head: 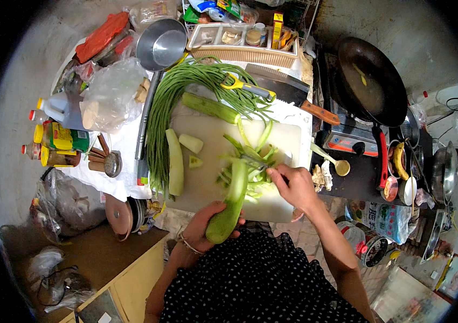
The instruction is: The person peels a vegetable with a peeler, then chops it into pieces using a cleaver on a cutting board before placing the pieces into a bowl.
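My left hand (202, 228) grips the lower end of a long green squash (229, 210), which is partly peeled to pale flesh at its upper end. In my right hand (293, 183) is a metal peeler (255, 162), its head against the squash's upper end; its handle is mostly hidden by my fingers. Green peelings (259, 177) are heaped beneath it on a white cutting board (281, 135). Also on the board are an unpeeled squash (211, 108), a long peeled piece (175, 161), a short peeled chunk (191, 143) and a small wedge (195, 162).
Long beans (162, 133) curve around the board's left and far sides. A yellow-and-grey peeler (249, 87) lies on them, beside a wood-handled cleaver (320, 112). A long-handled pan (162, 44) rests at far left; a black wok (372, 84) sits on a cooker (348, 141) at right.
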Tool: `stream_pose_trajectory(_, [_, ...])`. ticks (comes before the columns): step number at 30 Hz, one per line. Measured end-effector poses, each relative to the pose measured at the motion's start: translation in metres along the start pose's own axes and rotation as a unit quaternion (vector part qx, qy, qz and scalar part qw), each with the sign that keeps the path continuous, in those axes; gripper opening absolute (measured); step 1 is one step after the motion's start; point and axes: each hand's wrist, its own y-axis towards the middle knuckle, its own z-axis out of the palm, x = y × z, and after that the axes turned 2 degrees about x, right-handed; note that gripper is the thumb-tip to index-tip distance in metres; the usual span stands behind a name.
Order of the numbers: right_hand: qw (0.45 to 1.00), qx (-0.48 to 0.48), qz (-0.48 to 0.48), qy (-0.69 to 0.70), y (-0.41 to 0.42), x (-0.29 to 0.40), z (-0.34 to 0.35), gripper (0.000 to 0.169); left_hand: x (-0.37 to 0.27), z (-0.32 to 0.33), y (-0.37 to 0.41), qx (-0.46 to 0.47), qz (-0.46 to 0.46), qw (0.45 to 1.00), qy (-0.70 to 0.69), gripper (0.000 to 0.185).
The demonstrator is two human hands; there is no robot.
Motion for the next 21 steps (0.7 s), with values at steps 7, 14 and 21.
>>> stream_pose_trajectory(7, [0.992,-0.005,-0.051,-0.112,0.0,-0.004,0.001,0.029,-0.002,0.011,-0.003,0.004,0.03,0.99,0.138,0.035])
stream_pose_trajectory(14, [0.994,-0.007,0.023,-0.108,0.003,-0.012,-0.005,0.034,-0.005,0.017,-0.007,0.007,-0.04,0.998,-0.046,0.039])
stream_pose_trajectory(21, [0.999,0.036,0.021,0.013,-0.022,0.022,-0.011,0.03,0.003,-0.01,0.02,0.031,0.015,0.999,0.012,0.039])
